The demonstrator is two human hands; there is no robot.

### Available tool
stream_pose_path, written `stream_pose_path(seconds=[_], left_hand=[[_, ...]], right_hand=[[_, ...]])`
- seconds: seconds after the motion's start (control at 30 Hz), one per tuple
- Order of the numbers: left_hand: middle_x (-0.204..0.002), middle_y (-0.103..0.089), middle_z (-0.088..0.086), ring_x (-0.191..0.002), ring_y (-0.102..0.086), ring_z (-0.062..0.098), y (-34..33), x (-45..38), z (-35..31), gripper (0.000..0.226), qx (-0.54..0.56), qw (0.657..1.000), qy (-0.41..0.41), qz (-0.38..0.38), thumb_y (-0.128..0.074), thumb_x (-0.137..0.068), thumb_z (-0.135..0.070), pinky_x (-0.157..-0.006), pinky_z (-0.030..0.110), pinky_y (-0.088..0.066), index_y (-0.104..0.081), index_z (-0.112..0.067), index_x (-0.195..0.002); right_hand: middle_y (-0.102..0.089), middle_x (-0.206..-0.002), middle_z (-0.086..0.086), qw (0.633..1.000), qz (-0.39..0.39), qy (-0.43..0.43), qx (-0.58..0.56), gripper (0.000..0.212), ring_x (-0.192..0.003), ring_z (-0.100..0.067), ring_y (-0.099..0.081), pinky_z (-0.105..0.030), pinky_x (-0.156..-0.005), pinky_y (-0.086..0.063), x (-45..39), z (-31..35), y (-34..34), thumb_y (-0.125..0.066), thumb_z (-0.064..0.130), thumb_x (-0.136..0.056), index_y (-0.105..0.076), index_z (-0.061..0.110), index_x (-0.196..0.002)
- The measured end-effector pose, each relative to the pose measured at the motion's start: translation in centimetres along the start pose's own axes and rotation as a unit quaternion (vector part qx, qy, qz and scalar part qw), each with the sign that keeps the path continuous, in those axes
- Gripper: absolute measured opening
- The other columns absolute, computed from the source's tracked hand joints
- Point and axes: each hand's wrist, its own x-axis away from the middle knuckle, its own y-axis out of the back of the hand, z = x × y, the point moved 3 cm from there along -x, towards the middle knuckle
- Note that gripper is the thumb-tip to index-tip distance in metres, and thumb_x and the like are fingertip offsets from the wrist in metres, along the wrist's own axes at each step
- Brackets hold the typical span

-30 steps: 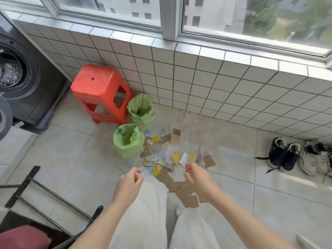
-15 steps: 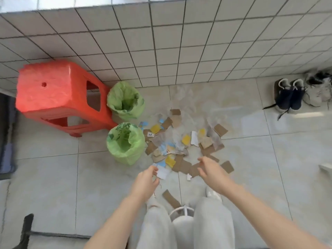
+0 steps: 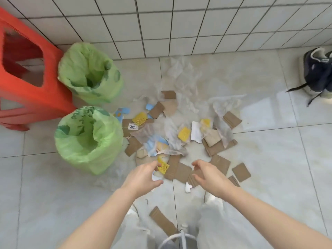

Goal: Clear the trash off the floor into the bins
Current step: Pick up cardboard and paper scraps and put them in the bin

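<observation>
A heap of trash (image 3: pixel 172 133) lies on the tiled floor: brown cardboard scraps, yellow foam-net bits, white paper, clear plastic film. Two bins lined with green bags stand to its left, the near bin (image 3: pixel 86 139) and the far bin (image 3: pixel 89 72) by the wall. My left hand (image 3: pixel 143 175) hovers at the heap's near edge, fingers loosely curled beside a yellow net piece (image 3: pixel 163 166), holding nothing that I can see. My right hand (image 3: pixel 208 175) hangs over cardboard scraps (image 3: pixel 179 171), fingers curved and empty.
A red plastic stool (image 3: pixel 30 81) stands left of the bins. A dark sneaker (image 3: pixel 318 72) sits at the far right by the tiled wall (image 3: pixel 179 24). One cardboard strip (image 3: pixel 161 220) lies between my legs, near a white ring-shaped object (image 3: pixel 177 239).
The view dropped and closed in on the heap. Both hands moved forward and down toward its near edge; the window and washing machine left the view.
</observation>
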Motion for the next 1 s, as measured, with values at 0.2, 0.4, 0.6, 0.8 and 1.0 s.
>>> stream_pose_path(seconds=[0.2,0.4,0.6,0.8,1.0], left_hand=[[-0.110,-0.059,-0.014,-0.102,-0.057,0.012,-6.2,-10.5,3.9,0.029,-0.052,0.994,-0.100,0.013,-0.058,-0.087,-0.031,-0.080,0.034,-0.049,-0.051,-0.030,-0.115],[-0.110,-0.059,-0.015,-0.100,-0.056,0.008,-10.5,-15.4,7.6,0.027,-0.128,0.975,-0.173,0.052,-0.056,-0.087,-0.029,-0.069,0.026,-0.044,-0.051,-0.032,-0.113],[-0.108,-0.060,-0.007,-0.104,-0.054,0.016,-15.0,-16.8,9.2,0.025,-0.177,0.953,-0.240,0.058,-0.051,-0.087,-0.029,-0.081,0.038,-0.047,-0.053,-0.027,-0.112],[-0.111,-0.053,0.000,-0.106,-0.047,0.023,-20.7,-14.3,8.8,0.031,-0.193,0.929,-0.295,0.109,-0.050,-0.089,-0.032,-0.082,0.039,-0.043,-0.049,-0.021,-0.118],[-0.091,-0.059,-0.012,-0.082,-0.059,0.011,-25.6,-11.0,9.1,0.027,-0.246,0.887,-0.377,0.099,-0.059,-0.074,-0.038,-0.061,0.021,-0.048,-0.060,-0.029,-0.100]], right_hand=[[-0.057,-0.125,0.007,0.996,0.020,0.074,0.042,0.036,-0.111,-0.011,-0.055,-0.021,-0.091,-0.042,-10.2,-5.5,-6.0,-0.049,0.029,-0.094,-0.047,0.021,-0.130],[-0.050,-0.132,0.001,0.969,0.036,0.190,0.154,0.041,-0.124,-0.016,-0.045,-0.032,-0.097,-0.043,-17.1,-7.9,-10.6,-0.049,0.028,-0.093,-0.045,0.020,-0.133],[-0.046,-0.135,-0.001,0.901,0.027,0.326,0.284,0.046,-0.125,-0.022,-0.041,-0.031,-0.102,-0.037,-19.9,-9.2,-14.0,-0.045,0.027,-0.095,-0.039,0.017,-0.140],[-0.057,-0.131,-0.007,0.870,-0.005,0.387,0.307,0.041,-0.120,-0.028,-0.054,-0.036,-0.093,-0.050,-18.9,-9.0,-15.8,-0.045,0.017,-0.090,-0.054,0.007,-0.129],[-0.061,-0.128,-0.014,0.848,-0.063,0.392,0.352,0.039,-0.120,-0.032,-0.056,-0.038,-0.086,-0.055,-19.0,-9.1,-17.8,-0.057,0.007,-0.087,-0.059,0.002,-0.126]])
